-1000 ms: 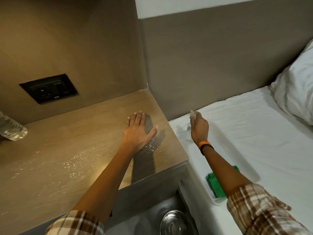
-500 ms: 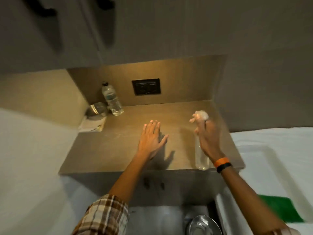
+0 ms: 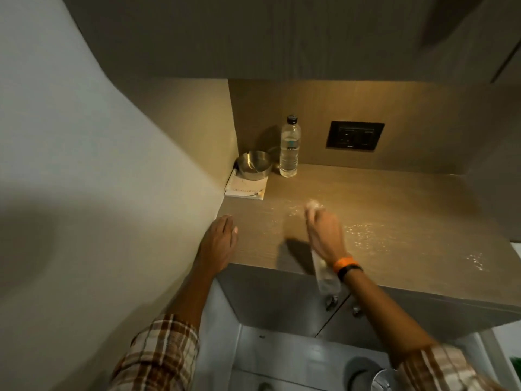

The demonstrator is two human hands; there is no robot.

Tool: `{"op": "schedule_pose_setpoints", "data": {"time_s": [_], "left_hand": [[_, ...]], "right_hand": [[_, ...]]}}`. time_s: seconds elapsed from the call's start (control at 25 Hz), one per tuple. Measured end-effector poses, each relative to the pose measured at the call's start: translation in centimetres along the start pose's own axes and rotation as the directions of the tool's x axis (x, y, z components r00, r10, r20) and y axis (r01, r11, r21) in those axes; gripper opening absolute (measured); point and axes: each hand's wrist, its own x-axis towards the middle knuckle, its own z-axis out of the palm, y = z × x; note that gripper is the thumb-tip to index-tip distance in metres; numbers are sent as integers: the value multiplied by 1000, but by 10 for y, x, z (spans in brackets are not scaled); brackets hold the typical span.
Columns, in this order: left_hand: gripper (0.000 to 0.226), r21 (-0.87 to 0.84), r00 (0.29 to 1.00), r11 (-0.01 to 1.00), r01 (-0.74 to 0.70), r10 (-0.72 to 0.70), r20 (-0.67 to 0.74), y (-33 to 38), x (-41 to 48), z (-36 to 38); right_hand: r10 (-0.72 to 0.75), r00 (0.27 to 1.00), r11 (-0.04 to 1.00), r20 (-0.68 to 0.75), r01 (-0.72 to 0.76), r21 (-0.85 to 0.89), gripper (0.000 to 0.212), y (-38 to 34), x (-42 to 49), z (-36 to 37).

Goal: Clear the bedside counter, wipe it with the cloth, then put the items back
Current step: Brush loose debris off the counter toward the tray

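The wooden bedside counter (image 3: 394, 210) is speckled with spray droplets (image 3: 363, 232) across its middle and right. My right hand (image 3: 325, 234) is closed around a clear spray bottle (image 3: 324, 273), nozzle pointing at the counter's left half. My left hand (image 3: 221, 241) lies flat with fingers apart on the counter's front left corner, against the wall. In the back left corner stand a steel bowl (image 3: 253, 165) on a folded white paper (image 3: 246, 189) and a water bottle (image 3: 289, 146). A green sliver (image 3: 516, 362) at the right edge may be the cloth.
A black socket panel (image 3: 354, 136) is set in the back wall. A cabinet overhangs the counter. The white wall (image 3: 98, 179) bounds the left side. Below the counter front is a grey floor gap with a steel lidded object (image 3: 377, 382).
My right hand brought the spray bottle from the bed side over the counter and moved left along it. My left hand slid to the front left corner. My view swung left.
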Motion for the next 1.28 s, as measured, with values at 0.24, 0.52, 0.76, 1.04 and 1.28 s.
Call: {"op": "schedule_pose_setpoints", "data": {"time_s": [0.24, 0.52, 0.76, 1.04, 1.28], "left_hand": [[62, -83, 971, 968, -236, 238, 20, 38, 34, 21], [75, -121, 925, 928, -352, 365, 106, 128, 86, 53], [77, -122, 881, 892, -434, 449, 146, 196, 115, 72], [78, -140, 839, 847, -512, 529, 130, 295, 120, 82], [75, -164, 822, 827, -537, 557, 117, 394, 106, 105]], "right_hand": [[228, 950, 973, -213, -214, 84, 49, 31, 50, -40], [285, 954, 959, -93, -284, 18, 52, 97, -36, -38], [442, 838, 887, -319, -462, 12, 59, 154, -32, -89], [483, 774, 870, -410, -478, 123, 55, 216, 19, -154], [450, 828, 878, -334, -478, 0, 56, 289, -60, -180]]}}
